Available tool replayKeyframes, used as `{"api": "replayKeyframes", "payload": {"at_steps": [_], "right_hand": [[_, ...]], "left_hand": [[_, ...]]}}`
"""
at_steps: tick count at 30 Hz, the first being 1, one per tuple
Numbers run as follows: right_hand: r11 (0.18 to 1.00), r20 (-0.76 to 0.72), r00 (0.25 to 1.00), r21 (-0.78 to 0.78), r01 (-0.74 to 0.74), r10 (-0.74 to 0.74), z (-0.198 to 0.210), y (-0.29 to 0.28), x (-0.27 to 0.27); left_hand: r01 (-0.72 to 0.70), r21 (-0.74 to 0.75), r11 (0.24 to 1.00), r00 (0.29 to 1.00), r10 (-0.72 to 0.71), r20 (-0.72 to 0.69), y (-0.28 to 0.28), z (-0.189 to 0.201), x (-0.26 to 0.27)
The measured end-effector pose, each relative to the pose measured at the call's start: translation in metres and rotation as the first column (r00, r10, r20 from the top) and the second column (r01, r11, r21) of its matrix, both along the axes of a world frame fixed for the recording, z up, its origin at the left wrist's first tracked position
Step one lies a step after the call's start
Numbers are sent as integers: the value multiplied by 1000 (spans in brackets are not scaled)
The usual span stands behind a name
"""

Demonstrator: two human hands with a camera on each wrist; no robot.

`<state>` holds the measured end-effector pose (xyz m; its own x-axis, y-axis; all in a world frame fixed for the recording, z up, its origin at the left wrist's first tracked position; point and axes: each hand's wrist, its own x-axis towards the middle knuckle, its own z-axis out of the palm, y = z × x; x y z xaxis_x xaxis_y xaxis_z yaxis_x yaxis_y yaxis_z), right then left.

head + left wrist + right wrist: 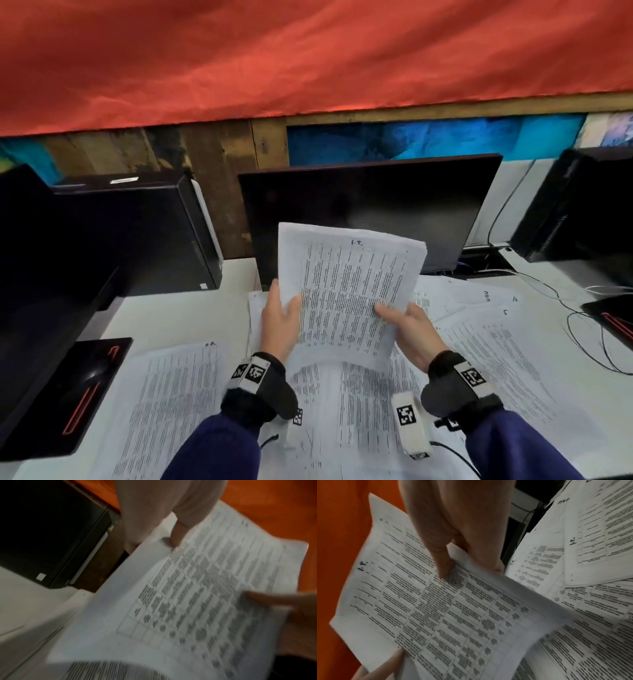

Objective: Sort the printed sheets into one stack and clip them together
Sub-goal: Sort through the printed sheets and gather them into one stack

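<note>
A bundle of printed sheets is held up above the desk, tilted, in front of a dark monitor. My left hand grips its left edge, thumb on the printed face and fingers behind. My right hand pinches the lower right edge the same way. The left wrist view shows my left thumb on the bundle. In the right wrist view my right thumb presses the top page. More loose printed sheets lie spread over the desk beneath, overlapping.
Behind the bundle stands a black monitor. A black computer tower stands at the back left and another at the right. A monitor base sits at the left, and cables trail at the right. Red cloth hangs above.
</note>
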<state>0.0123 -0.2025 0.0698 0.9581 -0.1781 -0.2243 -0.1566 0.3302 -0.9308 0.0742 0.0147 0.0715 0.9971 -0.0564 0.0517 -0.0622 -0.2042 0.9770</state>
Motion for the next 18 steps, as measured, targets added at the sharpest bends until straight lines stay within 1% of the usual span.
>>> {"api": "replayKeyframes", "payload": {"at_steps": [2,4,9,11,14,18], "right_hand": [[997,17,998,-39,64,-63,-1,11,-1],[991,-2,997,-107,81,-81,-12,22,-2],[974,-105,992,-222,40,-65,-56,42,-12],[970,-148,985,-237,50,-87,-74,46,-13],[945,-176,978,-323,54,-116,-88,51,-11],[907,-161,980,-420,41,-119,-76,55,-7]], "left_hand": [[-108,-35,993,994,108,-13,-4,-18,-15],[-172,-32,985,985,173,3,-6,-35,-28],[-258,11,966,965,258,-51,-4,-80,-42],[-259,37,965,962,262,-83,-5,-92,-43],[-250,90,964,958,260,-123,-6,-101,-44],[-214,160,964,955,241,-174,11,-101,-43]]}}
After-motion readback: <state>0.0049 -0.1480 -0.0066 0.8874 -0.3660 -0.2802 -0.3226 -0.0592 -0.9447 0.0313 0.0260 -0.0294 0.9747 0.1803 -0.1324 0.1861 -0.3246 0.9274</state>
